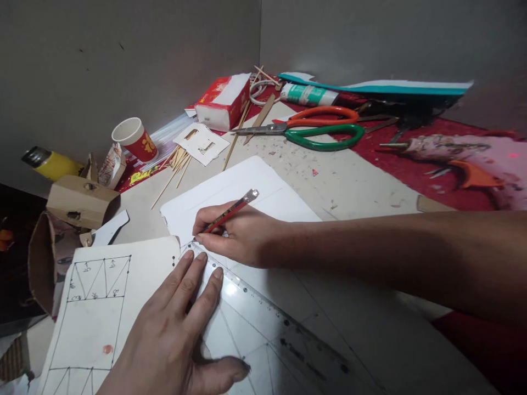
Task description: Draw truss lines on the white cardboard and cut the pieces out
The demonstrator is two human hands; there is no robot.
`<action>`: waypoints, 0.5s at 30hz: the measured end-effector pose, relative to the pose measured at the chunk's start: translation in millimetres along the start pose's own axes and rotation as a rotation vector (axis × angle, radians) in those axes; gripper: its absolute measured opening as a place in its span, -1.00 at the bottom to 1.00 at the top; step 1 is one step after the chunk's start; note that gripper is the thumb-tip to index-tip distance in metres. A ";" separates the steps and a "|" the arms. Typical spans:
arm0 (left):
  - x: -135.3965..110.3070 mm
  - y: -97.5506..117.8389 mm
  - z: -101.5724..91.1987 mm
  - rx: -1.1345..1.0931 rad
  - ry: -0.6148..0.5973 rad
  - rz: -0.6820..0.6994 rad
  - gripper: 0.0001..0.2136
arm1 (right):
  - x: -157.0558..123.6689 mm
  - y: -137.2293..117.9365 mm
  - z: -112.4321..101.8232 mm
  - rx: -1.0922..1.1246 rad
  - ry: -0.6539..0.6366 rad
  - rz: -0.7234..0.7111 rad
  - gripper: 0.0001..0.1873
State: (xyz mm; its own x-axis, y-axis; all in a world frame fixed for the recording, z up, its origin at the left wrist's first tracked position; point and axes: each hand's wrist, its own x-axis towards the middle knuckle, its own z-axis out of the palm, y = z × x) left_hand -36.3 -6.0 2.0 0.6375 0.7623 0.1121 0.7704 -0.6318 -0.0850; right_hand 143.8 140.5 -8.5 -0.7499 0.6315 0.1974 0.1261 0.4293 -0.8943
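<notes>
My right hand (247, 236) pinches a red-and-black pencil (230, 212), its point at the upper left end of a clear plastic ruler (263, 302). The ruler lies slantwise on a white sheet (255, 178) that bears thin pencil lines. Spread flat, the fingers of my left hand (168, 323) press on the ruler close to the pencil point, with the thumb out to the side. Left of the sheet, partly under my left hand, is a paper (93, 329) with a drawn frame of triangles and handwritten marks.
Orange-and-green-handled scissors (304, 129), a red tissue pack (224, 101) and a tube (308, 94) lie at the back. A paper cup (135, 140), wooden sticks (180, 160), cut card (201, 144) and a cardboard piece (82, 200) stand left. A glue gun (457, 159) lies right.
</notes>
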 end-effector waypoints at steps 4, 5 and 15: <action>0.7 -0.9 -0.4 -0.015 -0.005 -0.001 -0.18 | -0.9 -0.5 0.3 0.026 0.019 -0.021 -0.83; 1.1 -1.0 -0.4 -0.017 -0.004 -0.003 -0.18 | -1.0 -0.9 0.4 0.029 0.019 -0.020 -0.83; 0.4 -0.2 -0.5 -0.003 -0.009 0.000 -0.18 | 0.0 -6.1 -2.0 0.047 0.010 0.030 -0.81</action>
State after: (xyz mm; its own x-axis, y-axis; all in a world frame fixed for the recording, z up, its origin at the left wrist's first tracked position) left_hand -36.2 -5.6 2.6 0.6373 0.7636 0.1033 0.7706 -0.6320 -0.0819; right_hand 144.3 139.1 -2.2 -0.7395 0.6502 0.1743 0.1175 0.3796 -0.9177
